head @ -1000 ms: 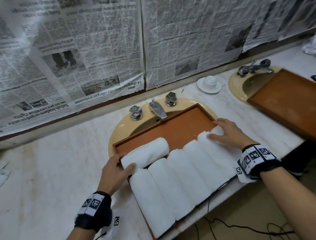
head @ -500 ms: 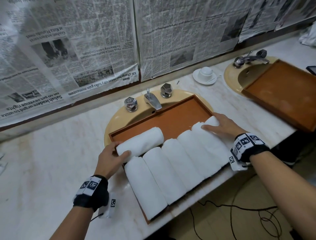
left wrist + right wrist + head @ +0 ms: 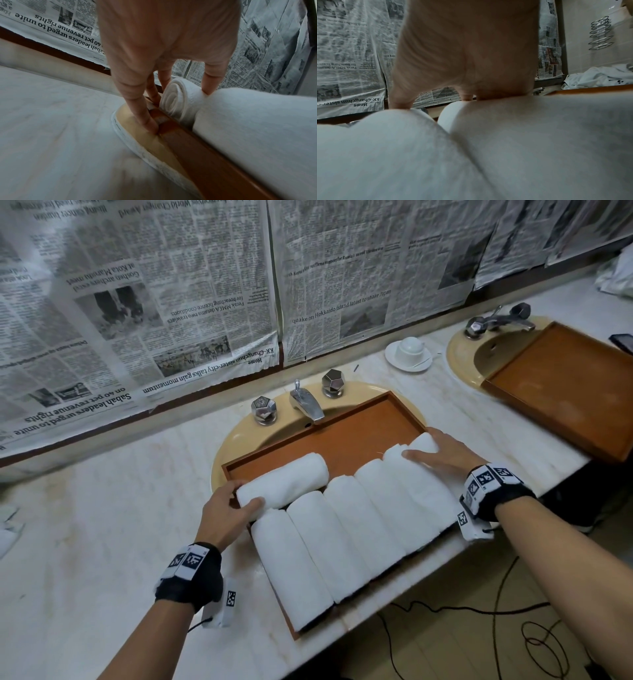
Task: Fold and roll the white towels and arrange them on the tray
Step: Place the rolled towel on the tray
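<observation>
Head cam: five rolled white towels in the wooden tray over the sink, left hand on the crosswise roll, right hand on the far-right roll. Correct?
Wrong count. The head view shows six rolled white towels in the brown wooden tray: five side by side plus the crosswise roll. The rest holds: left hand on the crosswise roll, right hand on the far-right roll.

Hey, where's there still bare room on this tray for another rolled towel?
Bare wood shows on the tray behind the row of rolls, between the crosswise roll and the right hand, up to the far rim by the faucet. The near half is packed. The second tray on the right lies bare.
</observation>
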